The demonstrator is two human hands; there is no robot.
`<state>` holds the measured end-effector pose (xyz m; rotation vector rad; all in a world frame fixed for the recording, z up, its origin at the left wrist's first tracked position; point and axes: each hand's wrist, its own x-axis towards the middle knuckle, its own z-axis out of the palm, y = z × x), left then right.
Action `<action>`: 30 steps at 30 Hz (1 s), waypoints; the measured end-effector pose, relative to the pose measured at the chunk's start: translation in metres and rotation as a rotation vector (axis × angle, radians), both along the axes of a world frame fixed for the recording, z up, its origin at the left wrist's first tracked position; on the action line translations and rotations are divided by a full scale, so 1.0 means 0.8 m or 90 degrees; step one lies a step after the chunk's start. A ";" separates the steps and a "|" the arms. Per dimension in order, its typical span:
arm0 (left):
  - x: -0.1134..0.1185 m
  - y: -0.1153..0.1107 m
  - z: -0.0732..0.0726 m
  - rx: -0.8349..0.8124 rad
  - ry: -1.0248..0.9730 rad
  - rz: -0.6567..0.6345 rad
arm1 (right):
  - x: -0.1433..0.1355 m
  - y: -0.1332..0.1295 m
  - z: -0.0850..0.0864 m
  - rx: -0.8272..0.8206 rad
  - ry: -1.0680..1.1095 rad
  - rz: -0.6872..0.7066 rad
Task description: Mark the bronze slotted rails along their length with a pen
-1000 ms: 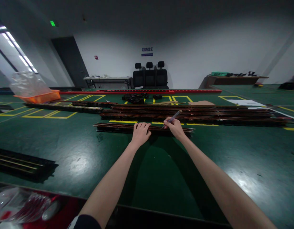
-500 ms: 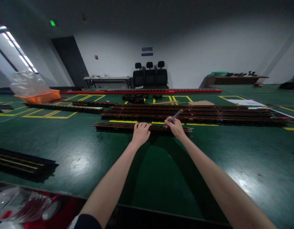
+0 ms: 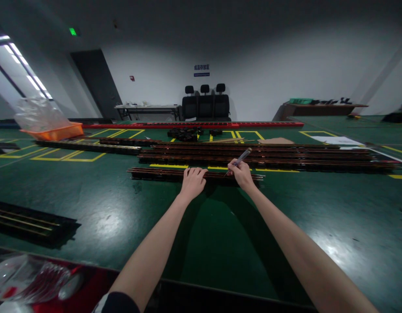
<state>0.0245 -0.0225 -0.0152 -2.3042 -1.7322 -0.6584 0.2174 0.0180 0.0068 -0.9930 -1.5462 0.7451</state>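
Across the green tabletop lies a long narrow black strip with copper-coloured rods [image 3: 157,174]. My left hand [image 3: 193,182] rests over its middle, fingers spread and lying on it, thumb out to the side. To the right, my right hand [image 3: 241,173] is closed around a pen [image 3: 243,155] with a pale barrel and a tan end. The pen is tilted, its back end up and to the right, and its thin tip points down at the strip. Whether the tip touches a rod is too small to tell.
Just behind lie several longer rod strips [image 3: 269,156]. Another dark strip [image 3: 31,224] sits at the near left, above a plastic bag [image 3: 28,278] by the table edge. An orange bin [image 3: 54,131], dark parts [image 3: 184,134], cardboard [image 3: 275,141] and paper [image 3: 334,140] are farther back.
My right hand and the pen have shifted very slightly to the right along the strip. The left hand stays where it was.
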 end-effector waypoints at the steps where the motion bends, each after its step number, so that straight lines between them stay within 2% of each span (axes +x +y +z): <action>1: 0.000 0.000 0.000 -0.001 0.000 -0.001 | 0.000 0.000 0.000 0.000 0.001 -0.003; 13: -0.002 0.002 -0.003 0.013 0.006 -0.001 | 0.002 -0.003 0.004 -0.004 -0.025 0.028; 30: 0.001 0.000 0.002 -0.010 0.005 0.003 | 0.002 -0.003 0.002 0.011 -0.023 0.033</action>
